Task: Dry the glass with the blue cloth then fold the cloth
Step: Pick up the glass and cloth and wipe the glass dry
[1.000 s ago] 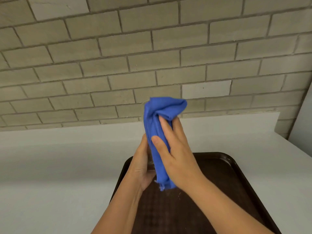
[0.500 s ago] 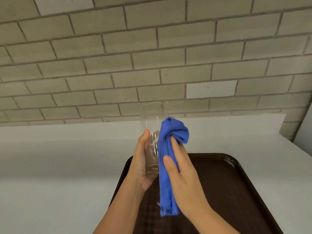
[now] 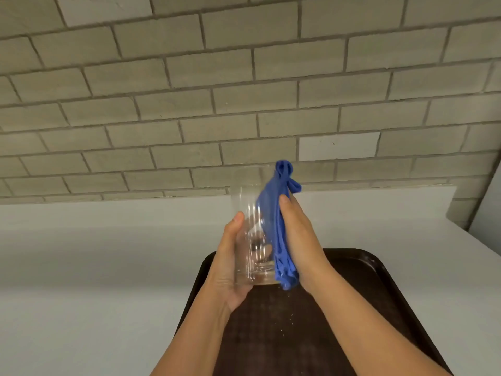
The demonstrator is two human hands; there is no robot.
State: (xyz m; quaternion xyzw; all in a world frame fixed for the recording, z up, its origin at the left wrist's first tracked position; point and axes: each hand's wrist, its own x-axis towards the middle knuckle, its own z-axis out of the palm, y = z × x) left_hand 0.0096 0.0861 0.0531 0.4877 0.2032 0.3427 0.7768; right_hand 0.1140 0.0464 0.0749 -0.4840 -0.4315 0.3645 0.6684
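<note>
A clear drinking glass (image 3: 248, 221) is held upright in the air above the tray, with my left hand (image 3: 230, 264) wrapped around its lower half. Against the glass's right side lies the bunched blue cloth (image 3: 280, 226), pressed there by the flat palm and fingers of my right hand (image 3: 301, 240). The cloth reaches from just above the rim down past the glass's base. Most of the glass's left and front wall shows bare.
A dark brown tray (image 3: 366, 270) lies on the white counter (image 3: 95, 267) under my hands, with small water drops on it. A grey brick wall (image 3: 217, 90) rises behind the counter. The counter's right edge runs at the far right.
The cloth has come off the top of the glass and slid to its right side, leaving the rim and front uncovered. Both hands have shifted slightly right and lower.
</note>
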